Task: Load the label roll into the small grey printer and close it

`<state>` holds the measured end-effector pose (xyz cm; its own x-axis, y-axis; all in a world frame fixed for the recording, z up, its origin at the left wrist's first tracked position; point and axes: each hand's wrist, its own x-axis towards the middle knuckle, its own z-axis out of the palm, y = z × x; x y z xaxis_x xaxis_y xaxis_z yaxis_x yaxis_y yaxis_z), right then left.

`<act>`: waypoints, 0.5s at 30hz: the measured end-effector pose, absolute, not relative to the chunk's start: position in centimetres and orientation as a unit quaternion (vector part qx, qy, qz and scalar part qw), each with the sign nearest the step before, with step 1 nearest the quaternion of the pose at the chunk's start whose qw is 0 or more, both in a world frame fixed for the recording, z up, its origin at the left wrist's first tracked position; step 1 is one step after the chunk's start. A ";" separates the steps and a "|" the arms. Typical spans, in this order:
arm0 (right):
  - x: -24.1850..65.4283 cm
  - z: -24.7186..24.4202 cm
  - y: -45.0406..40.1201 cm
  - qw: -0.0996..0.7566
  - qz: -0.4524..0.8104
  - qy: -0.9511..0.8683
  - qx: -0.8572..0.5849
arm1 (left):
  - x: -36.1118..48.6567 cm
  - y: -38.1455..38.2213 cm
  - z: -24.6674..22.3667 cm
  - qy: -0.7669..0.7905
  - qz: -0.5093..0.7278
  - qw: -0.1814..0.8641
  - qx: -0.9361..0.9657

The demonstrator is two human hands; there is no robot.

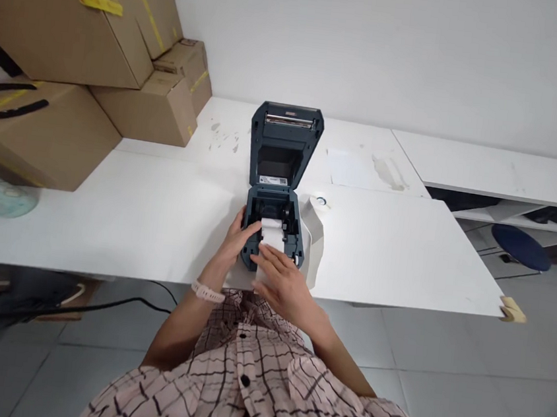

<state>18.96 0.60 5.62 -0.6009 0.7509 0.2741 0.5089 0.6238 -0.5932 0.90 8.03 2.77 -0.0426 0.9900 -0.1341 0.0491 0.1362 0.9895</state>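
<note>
Leftmost on my feed, a teal cylinder (pixel 1 194) lies on the white table (pixel 403 255), with boxes (pixel 68 27) stacked beyond it, some crossed by yellow tape. Next I get the left hand (pixel 235 240), a pale band (pixel 207 292) on its wrist. Its thumb stands apart from its fingers and reaches over the printer's left wall to the paper, while the fingers run down outside; I cannot tell how firmly they grip. Mid-view, the printer (pixel 280 195) sits at the table's near edge, its lid (pixel 281 144) tipped back open. Paper (pixel 273 238) lies inside and runs out toward the front. Over that end I see the right hand (pixel 287 288), palm down, fingers slightly apart and resting on the paper. Just right of the printer, a loose strip (pixel 313 245) curls on the table. Farthest right, I make out a blue stool (pixel 520 247) on the floor.
</note>
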 end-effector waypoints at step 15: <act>21.1 14.7 24.6 0.438 0.354 -0.714 -0.416 | 1.3 -0.9 -0.3 0.522 0.463 0.555 0.454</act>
